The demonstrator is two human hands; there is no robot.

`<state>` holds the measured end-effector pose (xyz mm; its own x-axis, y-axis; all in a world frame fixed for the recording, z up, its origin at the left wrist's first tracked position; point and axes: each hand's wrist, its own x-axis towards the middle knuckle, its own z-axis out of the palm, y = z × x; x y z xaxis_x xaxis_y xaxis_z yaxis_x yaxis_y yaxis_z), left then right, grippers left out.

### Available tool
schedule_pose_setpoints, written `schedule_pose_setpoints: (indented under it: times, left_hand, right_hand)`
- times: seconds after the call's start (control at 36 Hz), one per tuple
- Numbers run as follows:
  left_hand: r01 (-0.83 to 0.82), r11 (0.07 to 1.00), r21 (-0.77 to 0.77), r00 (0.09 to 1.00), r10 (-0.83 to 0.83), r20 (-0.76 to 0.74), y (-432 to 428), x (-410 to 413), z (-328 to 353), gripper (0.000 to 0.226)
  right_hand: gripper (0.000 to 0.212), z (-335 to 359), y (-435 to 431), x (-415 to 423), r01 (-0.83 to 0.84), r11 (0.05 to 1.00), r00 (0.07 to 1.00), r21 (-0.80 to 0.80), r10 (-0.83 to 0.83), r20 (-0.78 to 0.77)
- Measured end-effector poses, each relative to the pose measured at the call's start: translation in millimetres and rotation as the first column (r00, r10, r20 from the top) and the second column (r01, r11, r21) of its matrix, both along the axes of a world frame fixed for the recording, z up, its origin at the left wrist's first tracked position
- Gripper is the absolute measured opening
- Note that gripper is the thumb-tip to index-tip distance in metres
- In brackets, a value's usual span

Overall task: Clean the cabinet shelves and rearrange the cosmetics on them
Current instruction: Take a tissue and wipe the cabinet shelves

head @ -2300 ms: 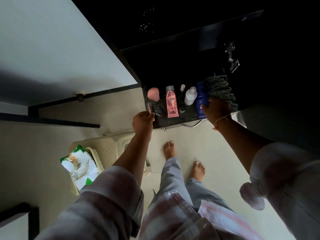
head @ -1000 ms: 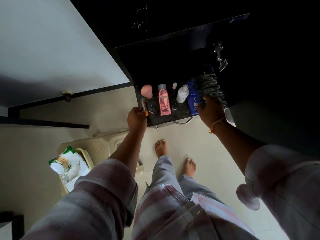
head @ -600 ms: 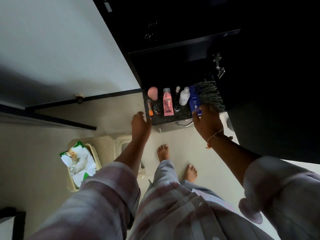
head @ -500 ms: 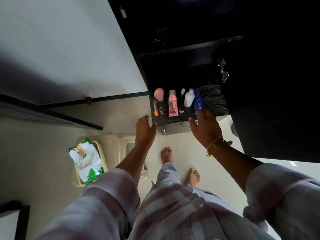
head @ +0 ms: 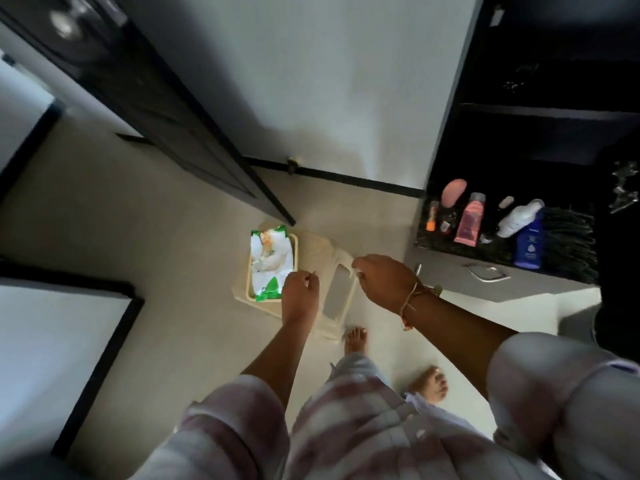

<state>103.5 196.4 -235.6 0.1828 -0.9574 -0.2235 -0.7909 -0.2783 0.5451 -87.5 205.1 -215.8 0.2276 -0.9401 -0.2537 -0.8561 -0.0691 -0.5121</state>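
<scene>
Two bare hands hover low over a cream plastic stool (head: 320, 244) on the pale floor, seen from above. The left hand (head: 300, 293) has its fingers curled in, over the lower corner of a green-and-white wipes pack (head: 272, 262) lying on the stool. The right hand (head: 385, 283), with a thread band (head: 412, 301) on its wrist, curls its fingers at the stool's far edge. The blur hides whether either hand grasps anything; I cannot tell.

Off to the right, well apart from both hands, a dark cabinet shelf (head: 450, 242) holds the cosmetics in a row: an orange-tipped stick (head: 432, 217), a pink sponge (head: 454, 192), a pink tube (head: 471, 220), a white bottle (head: 517, 218) leaning, and a blue bottle (head: 529, 248) upright beside a dark bundle (head: 569, 244). Bare feet (head: 355, 339) stand just below the stool.
</scene>
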Motion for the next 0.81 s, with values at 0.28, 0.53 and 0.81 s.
schedule_pose_setpoints:
  times: [0.28, 0.53, 0.81]
  left_hand:
    - [-0.171, 0.960, 0.223, 0.985, 0.171, 0.021, -51, 107, -66, 0.031]
    - [-0.124, 0.969, 0.211, 0.992, 0.124, 0.015, -113, 141, -138, 0.049]
    - [-0.098, 0.963, 0.251, 0.988, 0.064, 0.141, -146, 149, -162, 0.051]
  right_hand:
    - [0.043, -39, -58, 105, -0.188, 0.957, 0.977, 0.220, 0.205, -0.057]
    - [0.047, -82, -106, 157, -0.187, 0.935, 0.966, 0.301, 0.232, -0.118]
    - [0.045, -96, -134, 171, -0.154, 0.932, 0.972, 0.328, 0.202, -0.117]
